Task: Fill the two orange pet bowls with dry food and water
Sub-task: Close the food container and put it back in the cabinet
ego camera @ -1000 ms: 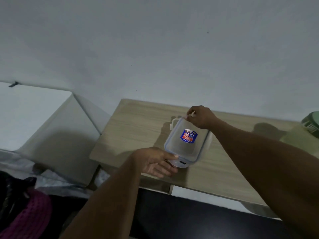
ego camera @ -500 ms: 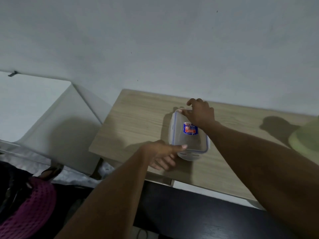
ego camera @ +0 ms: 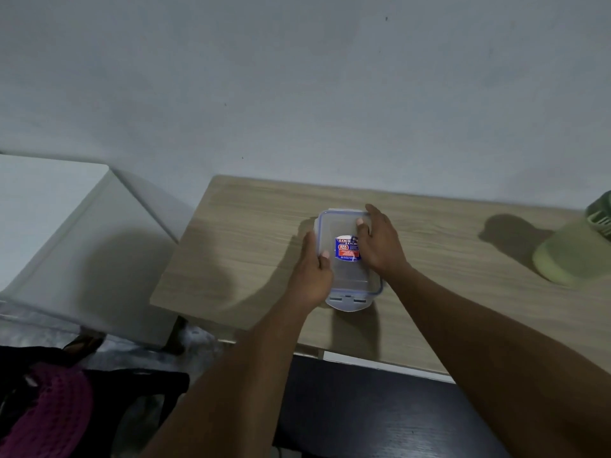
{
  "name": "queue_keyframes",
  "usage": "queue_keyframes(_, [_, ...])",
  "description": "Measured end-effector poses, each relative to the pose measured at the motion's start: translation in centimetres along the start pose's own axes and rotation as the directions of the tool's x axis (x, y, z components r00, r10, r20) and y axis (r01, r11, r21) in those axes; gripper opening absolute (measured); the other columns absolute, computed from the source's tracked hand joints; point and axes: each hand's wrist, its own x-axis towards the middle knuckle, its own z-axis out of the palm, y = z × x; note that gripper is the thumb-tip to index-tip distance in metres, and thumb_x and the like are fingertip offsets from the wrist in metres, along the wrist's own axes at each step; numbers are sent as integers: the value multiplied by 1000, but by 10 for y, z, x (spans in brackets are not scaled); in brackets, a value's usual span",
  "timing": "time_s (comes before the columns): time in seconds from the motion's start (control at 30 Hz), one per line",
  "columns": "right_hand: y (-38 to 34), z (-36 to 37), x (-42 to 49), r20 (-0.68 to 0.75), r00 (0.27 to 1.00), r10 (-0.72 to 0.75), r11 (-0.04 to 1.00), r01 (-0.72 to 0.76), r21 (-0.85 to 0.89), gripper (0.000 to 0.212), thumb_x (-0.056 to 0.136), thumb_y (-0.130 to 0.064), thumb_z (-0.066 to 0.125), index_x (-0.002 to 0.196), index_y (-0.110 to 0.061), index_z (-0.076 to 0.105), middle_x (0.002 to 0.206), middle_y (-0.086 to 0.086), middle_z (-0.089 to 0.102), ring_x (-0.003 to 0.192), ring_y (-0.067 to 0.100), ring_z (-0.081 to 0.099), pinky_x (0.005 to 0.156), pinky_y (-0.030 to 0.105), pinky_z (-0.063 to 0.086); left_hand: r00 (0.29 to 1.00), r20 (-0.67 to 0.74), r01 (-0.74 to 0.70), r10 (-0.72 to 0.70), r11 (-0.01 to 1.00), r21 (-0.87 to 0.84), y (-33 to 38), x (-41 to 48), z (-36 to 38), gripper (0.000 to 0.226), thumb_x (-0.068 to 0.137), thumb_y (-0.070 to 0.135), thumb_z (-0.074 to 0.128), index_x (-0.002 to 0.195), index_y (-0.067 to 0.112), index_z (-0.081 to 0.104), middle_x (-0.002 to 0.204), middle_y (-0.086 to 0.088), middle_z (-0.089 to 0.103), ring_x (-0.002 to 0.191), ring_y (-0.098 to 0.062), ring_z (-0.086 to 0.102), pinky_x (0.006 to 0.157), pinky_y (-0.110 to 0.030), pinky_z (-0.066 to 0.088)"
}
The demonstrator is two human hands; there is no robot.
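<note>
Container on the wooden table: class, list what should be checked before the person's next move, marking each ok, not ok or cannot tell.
1. The container sits flat on the table: ok.
2. The lid lies level on top: ok.
3. The left hand grips the left edge, the right hand the right edge: ok.
4. The near latch flap clipped down: not ok, it sticks out.
5. Whether dry food is inside: cannot tell.
6. The orange bowls in view: not ok.
</note>
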Motion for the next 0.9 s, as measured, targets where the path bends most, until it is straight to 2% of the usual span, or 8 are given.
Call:
queue_keyframes(0.07, [0, 1, 1, -8, 1000, -12, 1000, 12, 2, 54, 110, -34, 38, 157, -8, 34, 159, 16, 40, 145, 31, 40, 116, 37, 32, 1000, 1, 22, -22, 1000, -7, 0, 0, 2, 61, 109, 34, 30, 161, 27, 1, 166, -2, 20, 147, -23, 32, 111, -28, 29])
queue_keyframes(0.2, [1, 3, 1, 4, 1000, -9, 1000, 9, 6, 54, 110, -35, 38, 157, -9, 34, 159, 16, 41, 144, 32, 42, 115, 37, 33, 998, 44, 49, -47, 998, -45, 0, 3, 0, 60, 109, 36, 29, 161, 31, 1, 162, -3, 29, 140, -26, 41, 108, -32, 35])
queue_keyframes(0.37, [3, 2, 2, 18, 1000, 0, 1000, 0, 26, 54, 109, -33, 40, 157, -8, 34, 157, 17, 43, 143, 32, 43, 113, 35, 34, 991, 92, 113, -97, 975, -189, 1, 8, -4, 40, 109, 32, 35, 148, 26, 41, 137, -6, 59, 117, -24, 59, 104, -46, 49])
queue_keyframes(0.57, [4, 3, 5, 36, 998, 44, 995, -47, 89, 56, 109, -36, 40, 158, -10, 30, 154, 18, 47, 139, 35, 48, 111, 40, 39, 980, 162, 143, -116, 975, -169, 4, 8, -11, 41, 108, 33, 36, 148, 27, 42, 136, -5, 60, 119, -24, 59, 106, -48, 48])
queue_keyframes(0.67, [4, 1, 5, 58, 997, 42, 996, -46, 78, 57, 108, -39, 41, 156, -9, 30, 149, 19, 51, 133, 35, 53, 106, 41, 45, 966, 228, 146, -120, 984, -103, 13, 19, -25, 39, 107, 24, 44, 146, 24, 46, 130, 0, 61, 113, -20, 60, 99, -38, 49])
queue_keyframes(0.77, [6, -10, 10, 145, 988, -53, 998, 57, -24, 54, 107, -40, 46, 151, -10, 38, 142, 19, 57, 127, 37, 57, 100, 39, 45, 979, 200, 34, -44, 998, 50, 24, 36, -40, 71, 95, 12, 62, 156, 26, 28, 140, 5, 49, 124, -15, 52, 99, -29, 44])
queue_keyframes(0.83, [7, -22, 17, 219, 968, -124, 982, 152, -113, 54, 105, -41, 50, 149, -11, 40, 138, 20, 60, 124, 40, 58, 95, 38, 44, 979, 202, -36, 0, 984, 176, 34, 43, -47, 94, 89, 13, 72, 161, 27, 13, 157, 1, 37, 138, -18, 43, 99, -24, 39])
queue_keyframes(0.9, [6, -30, 23, 254, 951, -176, 955, 227, -190, 57, 103, -42, 53, 149, -11, 40, 131, 21, 65, 118, 41, 61, 87, 36, 43, 969, 242, -127, 53, 944, 304, 39, 48, -51, 100, 85, 22, 79, 161, 27, 15, 163, 2, 30, 143, -19, 38, 107, -25, 36])
